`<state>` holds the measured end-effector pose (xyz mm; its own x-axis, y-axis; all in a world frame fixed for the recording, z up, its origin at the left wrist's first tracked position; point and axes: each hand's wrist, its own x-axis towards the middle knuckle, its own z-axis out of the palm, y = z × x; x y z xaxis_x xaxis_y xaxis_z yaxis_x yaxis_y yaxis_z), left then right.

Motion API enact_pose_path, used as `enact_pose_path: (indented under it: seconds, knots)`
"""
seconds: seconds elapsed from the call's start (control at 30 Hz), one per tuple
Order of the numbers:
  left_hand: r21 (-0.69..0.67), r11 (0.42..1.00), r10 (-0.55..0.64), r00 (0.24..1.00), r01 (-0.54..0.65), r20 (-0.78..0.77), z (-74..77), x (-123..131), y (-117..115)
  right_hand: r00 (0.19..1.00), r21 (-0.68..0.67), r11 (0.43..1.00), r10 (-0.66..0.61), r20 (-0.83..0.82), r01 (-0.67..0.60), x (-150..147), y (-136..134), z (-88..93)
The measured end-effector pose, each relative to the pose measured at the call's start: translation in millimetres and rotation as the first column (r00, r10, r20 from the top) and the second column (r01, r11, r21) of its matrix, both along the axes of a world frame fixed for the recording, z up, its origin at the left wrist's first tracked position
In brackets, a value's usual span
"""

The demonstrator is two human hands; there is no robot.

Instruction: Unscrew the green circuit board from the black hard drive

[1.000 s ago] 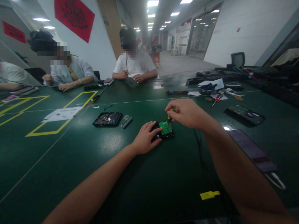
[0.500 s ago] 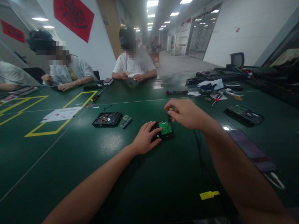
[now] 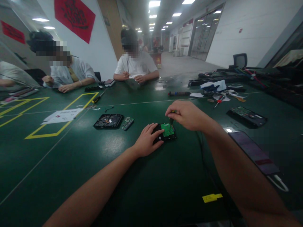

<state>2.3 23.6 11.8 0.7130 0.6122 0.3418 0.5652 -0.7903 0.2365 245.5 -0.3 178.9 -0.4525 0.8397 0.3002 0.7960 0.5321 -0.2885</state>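
A hard drive [image 3: 173,136] with a green circuit board [image 3: 167,129] facing up lies on the table in front of me. My left hand [image 3: 148,140] lies over its left end, fingers spread across it and thumb along the near edge, holding it down. Above the board, my right hand [image 3: 184,116] is closed round the handle of a screwdriver [image 3: 171,121]. The shaft points down at the board; whether the tip sits in a screw is too small to tell. Left of my hands lie another hard drive [image 3: 109,121] and a loose circuit board [image 3: 128,123].
A third drive [image 3: 247,116] and a phone [image 3: 254,151] with a white cable lie at right. Beyond are a red-handled screwdriver [image 3: 220,100] and a dark cylindrical tool [image 3: 179,93]. Paper [image 3: 62,116] lies in yellow tape at left. Co-workers [image 3: 137,67] sit across the table.
My right hand has tilted slightly on the screwdriver and now covers more of its handle. My left hand and the hard drive have stayed in place.
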Motion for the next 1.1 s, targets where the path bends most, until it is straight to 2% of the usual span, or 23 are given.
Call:
enact_pose_path:
  seconds: [0.37,0.67,0.83,1.1]
  knots:
    - [-0.007,1.0,0.003,1.0,-0.003,-0.008,-2.0,0.1,0.7,0.996,-0.042,0.996,-0.08,-0.038,0.078,-1.2,-1.3,-1.1]
    - [0.004,1.0,0.009,1.0,-0.009,-0.024,-0.1,0.0,-0.3,0.999,-0.023,1.0,0.011,-0.053,-0.013,2.3,0.5,-3.4]
    - [-0.002,1.0,0.006,1.0,-0.006,-0.014,1.6,0.3,-1.2,0.999,-0.04,0.998,0.045,0.011,-0.045,1.7,-4.6,0.9]
    - [-0.016,1.0,0.003,1.0,-0.003,0.0,0.7,-0.5,-0.7,0.989,0.0,0.996,-0.088,0.117,0.089,-4.5,-2.7,-2.3]
